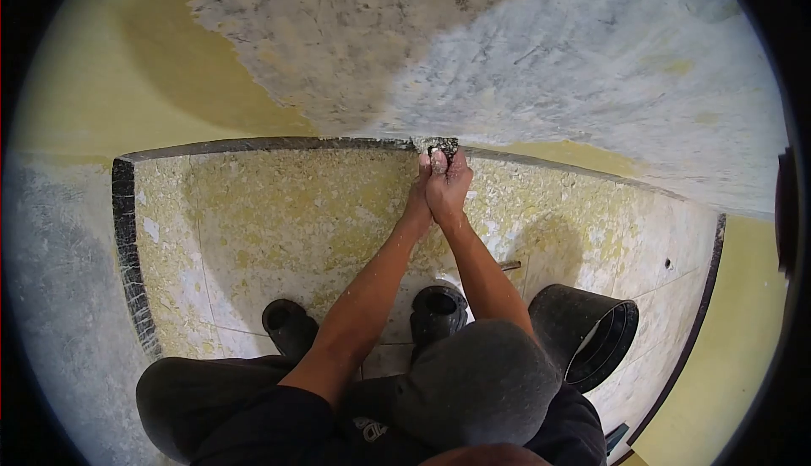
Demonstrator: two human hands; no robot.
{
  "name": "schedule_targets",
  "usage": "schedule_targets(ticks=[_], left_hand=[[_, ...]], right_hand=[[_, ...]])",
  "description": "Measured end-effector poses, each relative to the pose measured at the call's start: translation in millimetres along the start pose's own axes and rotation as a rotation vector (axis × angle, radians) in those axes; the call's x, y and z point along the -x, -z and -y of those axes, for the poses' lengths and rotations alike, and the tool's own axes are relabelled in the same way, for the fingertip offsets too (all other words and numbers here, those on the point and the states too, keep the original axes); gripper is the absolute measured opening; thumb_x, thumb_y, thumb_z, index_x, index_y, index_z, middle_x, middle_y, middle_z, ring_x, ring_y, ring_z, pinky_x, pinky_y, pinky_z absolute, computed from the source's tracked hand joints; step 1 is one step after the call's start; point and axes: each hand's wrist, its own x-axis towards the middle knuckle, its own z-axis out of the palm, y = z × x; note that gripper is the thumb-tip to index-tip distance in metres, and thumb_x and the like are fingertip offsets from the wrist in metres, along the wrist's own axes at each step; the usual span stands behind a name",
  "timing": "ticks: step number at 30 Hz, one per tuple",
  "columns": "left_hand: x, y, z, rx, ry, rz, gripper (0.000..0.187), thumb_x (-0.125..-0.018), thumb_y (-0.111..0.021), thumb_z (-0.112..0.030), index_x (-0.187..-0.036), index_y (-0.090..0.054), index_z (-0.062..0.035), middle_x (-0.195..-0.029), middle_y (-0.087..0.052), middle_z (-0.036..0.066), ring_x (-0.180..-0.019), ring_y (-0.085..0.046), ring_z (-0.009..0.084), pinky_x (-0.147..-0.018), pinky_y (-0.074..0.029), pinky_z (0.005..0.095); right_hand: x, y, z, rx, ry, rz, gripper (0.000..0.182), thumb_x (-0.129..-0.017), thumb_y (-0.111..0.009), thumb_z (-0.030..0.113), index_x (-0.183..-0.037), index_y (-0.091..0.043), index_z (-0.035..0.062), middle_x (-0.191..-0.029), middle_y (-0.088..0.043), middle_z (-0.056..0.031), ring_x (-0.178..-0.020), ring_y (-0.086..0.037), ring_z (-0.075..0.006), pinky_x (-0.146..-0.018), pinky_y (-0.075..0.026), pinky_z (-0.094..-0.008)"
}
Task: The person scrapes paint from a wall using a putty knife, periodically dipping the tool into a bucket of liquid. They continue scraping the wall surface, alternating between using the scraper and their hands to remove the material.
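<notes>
My left hand [417, 204] and my right hand [449, 192] are pressed together low at the wall. Both are closed around a scraper [437, 144] crusted with pale flecks; its handle is mostly hidden by my fingers. The tool's front edge meets the bottom of the wall [507, 69], just above the dark skirting strip [279, 144]. Bare grey-white plaster shows over much of that wall, with yellow paint [194, 77] left on one side. A thin yellow patch [583, 155] lies along the wall's foot, to the right of my hands.
Yellow and white paint flakes [279, 212] cover the tiled floor. A black bucket [566, 314] lies tipped near my right knee, close to a short stick-like piece [509, 266]. My dark shoes [439, 305] are below my arms. Side walls stand left and right.
</notes>
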Motion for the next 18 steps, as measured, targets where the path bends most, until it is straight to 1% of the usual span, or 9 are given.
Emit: schedule_targets(ticks=[2,4,6,8,9,13,16,17,18], left_hand=[[-1,-1,-5,0.120,-0.020,0.026,0.078,-0.085,-0.034,-0.069,-0.123,-0.048,-0.0023,-0.112,-0.054,0.007,-0.101,-0.051,0.0158,-0.086,-0.042,0.0298],[3,-3,-20,0.092,0.027,0.027,0.078,-0.085,-0.034,-0.068,-0.124,-0.047,-0.0028,-0.114,-0.053,0.007,-0.102,-0.051,0.0158,-0.087,-0.042,0.0300],[6,-3,-12,0.071,0.111,0.014,0.077,-0.085,-0.035,-0.068,-0.125,-0.047,-0.0034,-0.116,-0.052,0.007,-0.103,-0.051,0.0157,-0.087,-0.042,0.0303],[-4,-6,3,0.223,-0.009,0.002,0.080,-0.083,-0.031,-0.071,-0.118,-0.055,-0.0035,-0.106,-0.057,0.007,-0.098,-0.053,0.0153,-0.084,-0.042,0.0281],[-1,-8,-5,0.219,-0.019,0.009,0.080,-0.083,-0.031,-0.071,-0.118,-0.055,-0.0035,-0.106,-0.057,0.007,-0.098,-0.053,0.0153,-0.084,-0.042,0.0281],[2,-8,-12,0.119,0.000,0.013,0.082,-0.083,-0.031,-0.072,-0.118,-0.054,-0.0025,-0.107,-0.057,0.008,-0.099,-0.053,0.0159,-0.084,-0.043,0.0287],[1,-2,-6,0.101,-0.003,0.020,0.084,-0.082,-0.031,-0.073,-0.118,-0.054,-0.0015,-0.108,-0.058,0.009,-0.099,-0.053,0.0166,-0.083,-0.043,0.0292],[3,-2,-6,0.083,-0.012,0.012,0.086,-0.081,-0.031,-0.074,-0.119,-0.054,-0.0008,-0.109,-0.058,0.010,-0.100,-0.054,0.0169,-0.083,-0.044,0.0295],[1,-1,-2,0.081,-0.007,0.015,0.086,-0.081,-0.031,-0.074,-0.119,-0.054,-0.0008,-0.109,-0.058,0.010,-0.100,-0.054,0.0169,-0.083,-0.044,0.0295]], right_hand=[[0,-4,6,-0.019,0.024,-0.035,0.015,-0.091,-0.049,0.012,-0.094,-0.054,-0.0021,-0.071,-0.057,-0.0068,-0.067,-0.047,-0.0116,-0.061,-0.042,-0.0269],[1,-7,10,-0.098,0.101,-0.077,0.016,-0.091,-0.049,0.013,-0.091,-0.053,-0.0023,-0.069,-0.056,-0.0085,-0.064,-0.047,-0.0128,-0.059,-0.042,-0.0282],[2,-3,7,0.020,0.068,-0.082,0.016,-0.091,-0.050,0.014,-0.090,-0.053,-0.0021,-0.068,-0.057,-0.0095,-0.064,-0.047,-0.0133,-0.059,-0.043,-0.0289],[1,2,2,0.114,0.066,-0.023,0.016,-0.090,-0.050,0.013,-0.090,-0.054,-0.0020,-0.068,-0.057,-0.0101,-0.063,-0.048,-0.0132,-0.058,-0.043,-0.0291],[0,-1,2,0.056,0.136,-0.082,0.019,-0.090,-0.052,0.018,-0.090,-0.054,-0.0003,-0.066,-0.059,-0.0171,-0.057,-0.059,-0.0328,-0.053,-0.045,-0.0339],[1,-3,-20,-0.101,0.095,-0.092,0.016,-0.089,-0.051,0.014,-0.093,-0.055,-0.0006,-0.071,-0.061,-0.0177,-0.060,-0.058,-0.0240,-0.058,-0.045,-0.0322],[3,-7,-7,-0.042,0.079,-0.129,0.016,-0.089,-0.051,0.015,-0.092,-0.054,-0.0008,-0.071,-0.061,-0.0181,-0.061,-0.059,-0.0255,-0.058,-0.046,-0.0335],[6,-5,-3,-0.031,-0.001,-0.067,0.010,-0.090,-0.048,0.007,-0.091,-0.054,-0.0016,-0.075,-0.057,-0.0051,-0.072,-0.047,-0.0114,-0.066,-0.042,-0.0270],[7,-3,0,-0.029,-0.005,-0.072,0.010,-0.090,-0.048,0.007,-0.091,-0.054,-0.0016,-0.075,-0.057,-0.0051,-0.072,-0.047,-0.0114,-0.066,-0.042,-0.0270]])
